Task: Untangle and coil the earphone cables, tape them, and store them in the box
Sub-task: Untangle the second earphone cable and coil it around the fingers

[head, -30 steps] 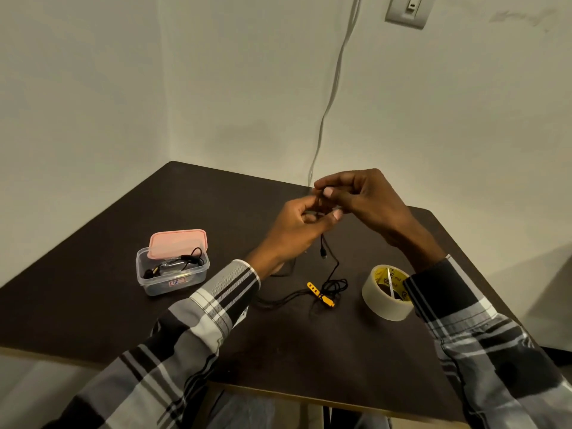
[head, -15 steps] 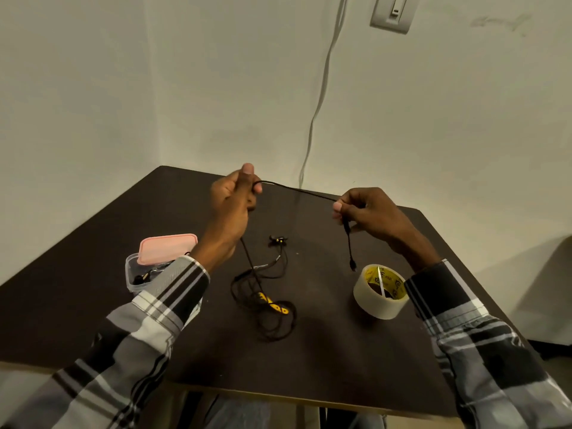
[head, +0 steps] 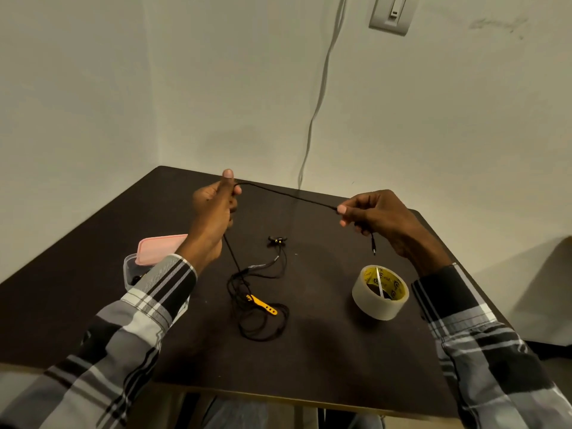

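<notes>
A black earphone cable [head: 284,195] runs taut between my two raised hands above the dark table [head: 325,360]. My left hand [head: 213,209] pinches it between thumb and fingers on the left. My right hand [head: 377,215] pinches the other end, and the plug [head: 373,246] hangs below it. From my left hand the cable drops to a loose tangle [head: 257,314] on the table with a yellow remote [head: 263,304]. The earbuds [head: 277,240] lie further back. A clear plastic box [head: 131,270] with a pink lid [head: 158,247] stands at the left, partly hidden by my left sleeve.
A roll of clear tape [head: 380,292] with a yellow core lies on the table under my right wrist. A grey cord [head: 318,97] hangs down the wall behind the table from near a wall switch [head: 391,13]. The table's near edge runs along the bottom.
My hands, which were together a second ago, have drawn apart and stretched the cable straight between them. In the last half second they widened a little more.
</notes>
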A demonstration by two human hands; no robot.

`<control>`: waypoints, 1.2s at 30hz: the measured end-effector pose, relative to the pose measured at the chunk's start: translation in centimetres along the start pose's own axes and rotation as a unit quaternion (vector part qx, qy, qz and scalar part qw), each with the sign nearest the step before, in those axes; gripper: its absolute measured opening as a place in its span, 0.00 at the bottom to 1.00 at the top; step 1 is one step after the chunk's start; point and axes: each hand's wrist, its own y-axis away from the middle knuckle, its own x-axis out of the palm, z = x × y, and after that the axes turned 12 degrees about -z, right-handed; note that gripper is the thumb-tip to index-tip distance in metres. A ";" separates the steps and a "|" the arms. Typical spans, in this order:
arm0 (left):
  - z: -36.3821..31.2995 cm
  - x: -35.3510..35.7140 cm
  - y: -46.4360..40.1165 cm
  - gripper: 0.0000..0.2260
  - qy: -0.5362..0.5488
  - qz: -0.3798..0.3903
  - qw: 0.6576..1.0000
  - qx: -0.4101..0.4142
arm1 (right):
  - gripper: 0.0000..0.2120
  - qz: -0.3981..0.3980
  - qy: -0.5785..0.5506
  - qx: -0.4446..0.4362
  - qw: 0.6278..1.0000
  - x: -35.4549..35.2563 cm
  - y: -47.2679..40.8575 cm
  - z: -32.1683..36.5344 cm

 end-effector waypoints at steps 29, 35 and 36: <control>-1.4 0.4 1.0 0.12 -0.117 0.216 0.966 0.084 | 0.09 -0.219 0.066 -0.111 0.967 0.1 -0.8 -0.1; -2.1 2.9 2.0 0.11 -0.150 0.278 0.941 0.118 | 0.32 -0.046 0.074 -0.257 0.963 4.5 1.9 2.8; -2.0 3.2 1.9 0.10 -0.152 0.274 0.941 0.127 | 0.38 -0.039 0.122 -0.288 0.949 4.7 2.1 3.1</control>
